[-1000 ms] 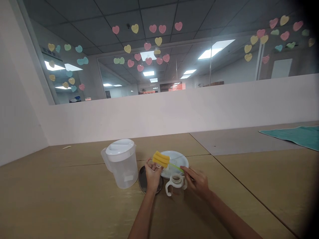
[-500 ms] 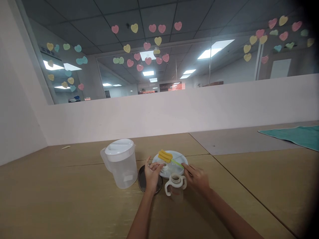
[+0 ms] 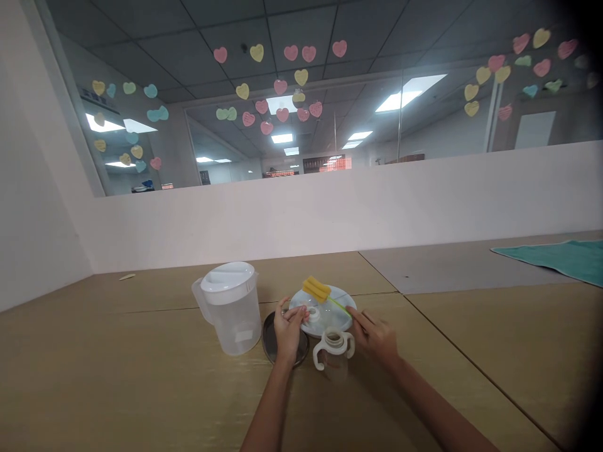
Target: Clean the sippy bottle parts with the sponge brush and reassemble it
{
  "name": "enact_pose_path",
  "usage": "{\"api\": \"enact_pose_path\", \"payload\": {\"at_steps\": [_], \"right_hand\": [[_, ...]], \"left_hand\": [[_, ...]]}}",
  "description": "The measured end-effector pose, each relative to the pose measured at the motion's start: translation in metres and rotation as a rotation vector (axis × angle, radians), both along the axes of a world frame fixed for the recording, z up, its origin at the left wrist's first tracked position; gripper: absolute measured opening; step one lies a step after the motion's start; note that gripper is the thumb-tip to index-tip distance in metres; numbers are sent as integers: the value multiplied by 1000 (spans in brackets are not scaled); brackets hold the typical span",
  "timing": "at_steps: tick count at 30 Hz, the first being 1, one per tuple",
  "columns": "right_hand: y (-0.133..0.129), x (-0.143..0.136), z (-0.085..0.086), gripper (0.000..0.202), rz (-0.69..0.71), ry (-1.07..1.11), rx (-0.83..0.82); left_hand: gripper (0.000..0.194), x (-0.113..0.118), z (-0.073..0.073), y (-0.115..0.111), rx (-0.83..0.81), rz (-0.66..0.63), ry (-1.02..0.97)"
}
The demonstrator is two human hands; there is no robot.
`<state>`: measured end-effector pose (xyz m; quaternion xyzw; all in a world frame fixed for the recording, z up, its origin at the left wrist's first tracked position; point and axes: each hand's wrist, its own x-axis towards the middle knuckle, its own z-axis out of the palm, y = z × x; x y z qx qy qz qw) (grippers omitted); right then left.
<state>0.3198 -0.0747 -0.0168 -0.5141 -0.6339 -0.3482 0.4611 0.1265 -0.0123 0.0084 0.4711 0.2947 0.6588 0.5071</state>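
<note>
My right hand (image 3: 377, 336) is closed round the green handle of a sponge bottle brush (image 3: 316, 289), whose yellow head is above the far side of a white plate (image 3: 347, 297). Between the fingertips of my left hand (image 3: 287, 329) is a white bottle collar (image 3: 313, 313), held over the plate's left part. Just in front of the plate stands a clear baby bottle (image 3: 334, 358), upright and uncapped, with a white two-handled grip round its neck. Under my left hand lies a dark round tray (image 3: 269, 339), partly covered by that hand and wrist.
A clear plastic pitcher (image 3: 233, 317) with a white lid stands left of the tray. A teal cloth (image 3: 560, 258) lies at the far right of the wooden table (image 3: 141, 370). Behind the table rises a white wall (image 3: 330, 216) below a window.
The brush head has shifted slightly and tilted more, with the handle sloping down to my right hand. The left hand keeps the collar in nearly the same place. The view has moved slightly.
</note>
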Motion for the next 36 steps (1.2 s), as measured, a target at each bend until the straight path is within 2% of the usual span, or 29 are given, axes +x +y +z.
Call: {"api": "enact_pose_path", "payload": {"at_steps": [2, 5, 9, 12, 14, 18, 23, 26, 30, 36], "right_hand": [[0, 0, 0, 30, 2, 84, -67], [-1, -4, 3, 32, 95, 286, -214], [-3, -9, 9, 34, 172, 511, -392], [-6, -11, 12, 34, 194, 538, -479], [-7, -11, 13, 33, 222, 468, -504], [-8, -7, 12, 32, 255, 186, -453], [-4, 5, 10, 31, 173, -5, -289], [-2, 8, 10, 31, 82, 5, -230], [-2, 6, 11, 30, -60, 121, -224], [0, 6, 9, 30, -126, 226, -288]], "left_hand": [[64, -1, 1, 0, 8, 18, 6], [58, -3, 2, 1, 21, 80, 27], [61, -5, 2, 2, -15, 142, -8], [64, -6, 3, 2, -49, 159, -51], [65, -6, 4, 3, -66, 172, -93], [64, -9, 5, 5, -84, 196, -166], [59, -12, 10, 5, -63, 234, -216], [58, -15, 15, 5, -39, 276, -255], [54, -22, 20, 8, -43, 344, -272], [54, -29, 13, 11, -17, 371, -159]]}}
